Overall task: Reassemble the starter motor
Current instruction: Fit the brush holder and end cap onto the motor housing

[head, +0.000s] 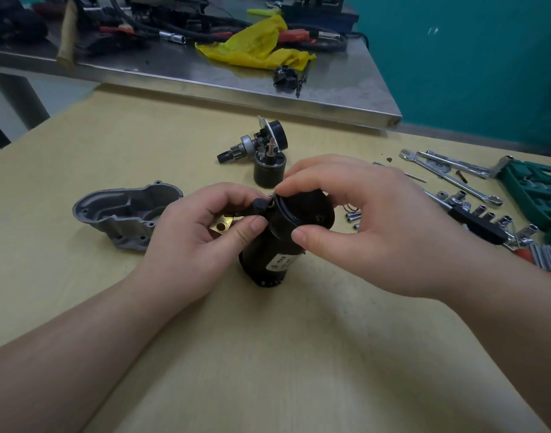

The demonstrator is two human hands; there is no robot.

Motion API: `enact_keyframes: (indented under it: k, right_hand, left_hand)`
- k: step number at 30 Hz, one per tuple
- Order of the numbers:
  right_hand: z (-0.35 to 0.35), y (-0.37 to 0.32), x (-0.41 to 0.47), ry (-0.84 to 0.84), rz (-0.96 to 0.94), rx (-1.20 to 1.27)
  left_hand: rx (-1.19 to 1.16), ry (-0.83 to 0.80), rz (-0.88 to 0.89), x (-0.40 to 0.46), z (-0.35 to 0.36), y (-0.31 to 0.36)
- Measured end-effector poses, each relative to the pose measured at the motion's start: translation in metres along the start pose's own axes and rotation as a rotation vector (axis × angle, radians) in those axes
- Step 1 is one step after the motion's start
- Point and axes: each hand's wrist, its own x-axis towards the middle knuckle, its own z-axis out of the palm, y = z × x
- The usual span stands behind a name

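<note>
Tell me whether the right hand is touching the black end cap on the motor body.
Touching. The head view shows the right hand with thumb and fingertips pinching the rim of the black end cap atop the motor body.

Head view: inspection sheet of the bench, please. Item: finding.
Surface: tan wooden table, steel bench behind.
Job's things: black motor body upright, end cap on top; grey aluminium housing lying at left; solenoid and drive gear group behind.
Clutter: spanners, sockets, green tool case at right; yellow rag on bench.
Grips: left hand pinches the brass terminal tab; right hand holds the cap.
Cables: black harness on bench.
Surroundings: teal wall.
</note>
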Motion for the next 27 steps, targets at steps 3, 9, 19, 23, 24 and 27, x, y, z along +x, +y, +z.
enact_keyframes:
  k: [3, 9, 19, 23, 24, 27]
  right_hand:
    - [-0.005, -0.005, 0.006, -0.046, 0.057, -0.05]
    - [-0.007, -0.018, 0.011, -0.086, 0.118, -0.176]
    - [0.011, 0.002, 0.004, 0.06, 0.24, 0.039]
    - [0.031, 0.017, -0.001, 0.14, 0.3, 0.432]
    - [0.036, 0.019, -0.003, 0.16, 0.302, 0.495]
    - [0.048, 0.022, -0.006, 0.231, 0.272, 0.594]
  left_hand:
    - [-0.024, 0.004, -0.048, 0.0, -0.001, -0.003]
    - [-0.206, -0.073, -0.134, 0.002, -0.006, -0.009]
    - [-0.372, -0.312, -0.2, 0.01, 0.0, -0.014]
    - [-0.412, -0.272, -0.237, 0.009, 0.0, -0.016]
    - [-0.412, -0.271, -0.238, 0.009, 0.001, -0.015]
    - [-0.406, -0.269, -0.244, 0.008, 0.001, -0.015]
